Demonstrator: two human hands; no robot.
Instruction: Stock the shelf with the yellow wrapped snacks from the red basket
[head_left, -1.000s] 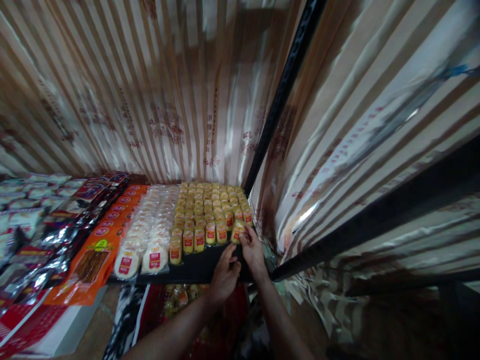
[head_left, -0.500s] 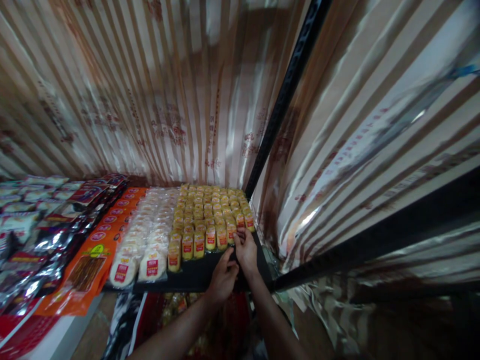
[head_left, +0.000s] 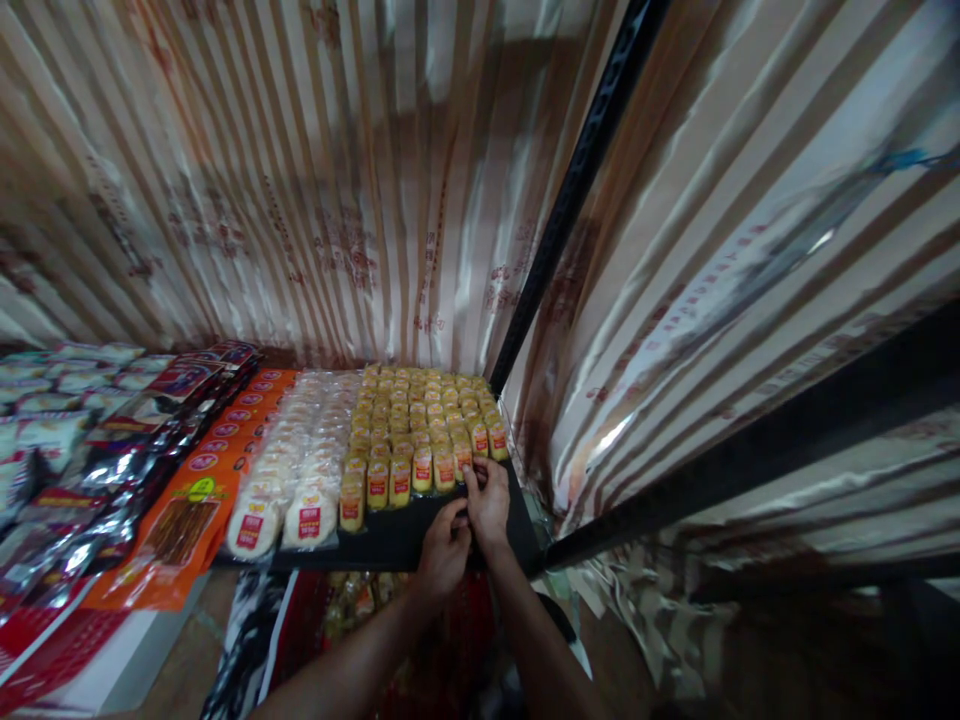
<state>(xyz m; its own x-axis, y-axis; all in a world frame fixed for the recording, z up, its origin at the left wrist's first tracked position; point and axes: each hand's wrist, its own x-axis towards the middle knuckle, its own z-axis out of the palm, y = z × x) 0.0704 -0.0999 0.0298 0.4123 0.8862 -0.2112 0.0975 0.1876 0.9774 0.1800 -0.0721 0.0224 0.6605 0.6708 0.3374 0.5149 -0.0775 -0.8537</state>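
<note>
Rows of small yellow packets with red labels (head_left: 420, 420) stand on a black shelf (head_left: 390, 545). My right hand (head_left: 489, 500) is at the right end of the front row, its fingers curled over a yellow packet (head_left: 463, 462) there. My left hand (head_left: 444, 548) sits just below and left of it at the shelf's front edge. Its fingers are curled and touch the right hand; what they hold is hidden.
Left of the yellow packets lie white round packets (head_left: 300, 480), orange flat packs (head_left: 199, 490) and dark foil bags (head_left: 112, 450). A black upright post (head_left: 570, 200) rises at the shelf's right corner. Striped plastic sheeting (head_left: 337, 180) closes the back and right. More packages (head_left: 352, 600) lie below.
My right hand has drawn back slightly toward the shelf's front edge, and my left hand has come up to meet it. The view has shifted a little.
</note>
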